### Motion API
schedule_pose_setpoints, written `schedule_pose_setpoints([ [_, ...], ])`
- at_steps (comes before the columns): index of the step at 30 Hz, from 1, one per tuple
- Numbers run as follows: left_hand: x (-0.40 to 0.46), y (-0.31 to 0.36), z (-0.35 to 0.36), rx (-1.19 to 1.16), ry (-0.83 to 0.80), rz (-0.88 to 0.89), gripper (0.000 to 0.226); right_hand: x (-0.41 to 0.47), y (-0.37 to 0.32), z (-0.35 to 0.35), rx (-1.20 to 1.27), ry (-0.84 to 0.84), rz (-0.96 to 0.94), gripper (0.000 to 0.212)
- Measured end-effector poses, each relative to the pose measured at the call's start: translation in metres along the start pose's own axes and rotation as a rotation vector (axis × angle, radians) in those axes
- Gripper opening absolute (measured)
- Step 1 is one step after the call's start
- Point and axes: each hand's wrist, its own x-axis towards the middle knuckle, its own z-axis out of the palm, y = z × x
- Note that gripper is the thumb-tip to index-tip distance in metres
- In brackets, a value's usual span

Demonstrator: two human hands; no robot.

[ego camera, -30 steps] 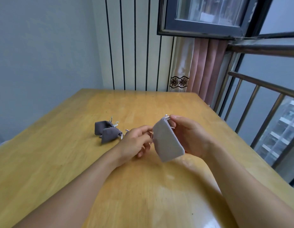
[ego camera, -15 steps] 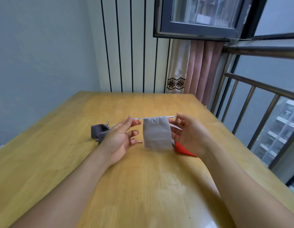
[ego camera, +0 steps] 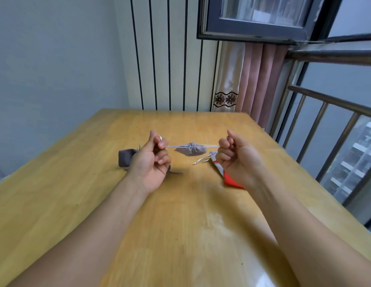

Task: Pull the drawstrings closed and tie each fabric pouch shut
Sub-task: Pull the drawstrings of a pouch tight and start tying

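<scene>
Two taut silver drawstrings (ego camera: 210,145) are pinched, one by each hand: left hand (ego camera: 152,160), right hand (ego camera: 235,156). The small grey fabric pouch (ego camera: 190,151), cinched, looks soft and light; cords are best gripped near the gathered neck.

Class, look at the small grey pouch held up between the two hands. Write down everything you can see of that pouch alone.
The grey pouch is a small bag of soft, matte, woven-looking fabric. Its mouth is drawn shut into a tight puckered rosette that faces the camera, with folds radiating from the centre. Pale drawstrings run out taut from both sides. The left hand pinches one end, the right hand the other. The pouch hangs between them above the wooden table, apparently touching nothing but its strings.
</scene>
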Motion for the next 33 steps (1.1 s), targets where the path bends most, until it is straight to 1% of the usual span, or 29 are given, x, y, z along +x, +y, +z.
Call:
schedule_pose_setpoints([
  [4,-0.007,-0.009,0.000,0.104,-0.043,-0.037,0.033,-0.002,0.007,0.000,-0.077,0.015,-0.009,0.037],
  [7,-0.003,-0.001,-0.001,0.071,-0.012,-0.010,0.035,-0.002,0.001,0.002,-0.110,0.010,-0.039,0.037],
  [9,-0.002,-0.002,0.001,0.071,-0.014,0.015,0.035,-0.004,0.001,0.003,-0.190,-0.023,-0.063,0.037],
  [11,-0.005,-0.006,0.000,0.164,-0.053,0.034,0.029,-0.008,0.005,0.004,-0.286,-0.080,-0.056,0.037],
  [12,-0.007,-0.008,-0.001,0.238,-0.088,0.049,0.023,-0.011,0.008,0.005,-0.311,-0.113,-0.055,0.034],
  [13,-0.009,-0.009,-0.002,0.306,-0.131,0.073,0.023,-0.012,0.010,0.006,-0.326,-0.149,-0.069,0.029],
  [15,-0.010,-0.008,-0.002,0.400,-0.192,0.128,0.034,-0.014,0.011,0.007,-0.365,-0.205,-0.104,0.017],
  [16,-0.010,-0.007,-0.002,0.435,-0.196,0.148,0.037,-0.014,0.011,0.008,-0.391,-0.224,-0.114,0.015],
  [17,-0.009,-0.007,-0.002,0.468,-0.190,0.158,0.039,-0.015,0.010,0.008,-0.416,-0.240,-0.120,0.020],
  [19,-0.010,-0.010,-0.001,0.529,-0.166,0.148,0.041,-0.015,0.011,0.007,-0.456,-0.272,-0.129,0.038],
  [21,-0.013,-0.014,0.002,0.577,-0.148,0.149,0.033,-0.015,0.013,0.007,-0.472,-0.297,-0.139,0.055],
  [22,-0.015,-0.015,0.003,0.601,-0.137,0.156,0.026,-0.015,0.014,0.008,-0.477,-0.308,-0.151,0.058],
  [23,-0.017,-0.016,0.005,0.622,-0.126,0.167,0.021,-0.015,0.015,0.010,-0.489,-0.315,-0.173,0.054],
  [24,-0.018,-0.017,0.007,0.645,-0.115,0.182,0.018,-0.015,0.015,0.010,-0.510,-0.318,-0.211,0.045],
  [26,-0.018,-0.019,0.008,0.742,-0.095,0.228,0.019,-0.016,0.014,0.011,-0.602,-0.312,-0.321,0.024],
  [27,-0.018,-0.021,0.009,0.807,-0.089,0.252,0.020,-0.019,0.013,0.012,-0.654,-0.323,-0.371,0.018],
  [29,-0.021,-0.022,0.010,0.874,-0.106,0.280,0.022,-0.024,0.011,0.016,-0.740,-0.393,-0.438,0.017],
  [31,-0.026,-0.023,0.014,0.881,-0.168,0.271,0.024,-0.029,0.010,0.019,-0.807,-0.468,-0.463,0.019],
  [33,-0.030,-0.026,0.016,0.869,-0.237,0.241,0.027,-0.030,0.013,0.021,-0.841,-0.451,-0.458,0.020],
])
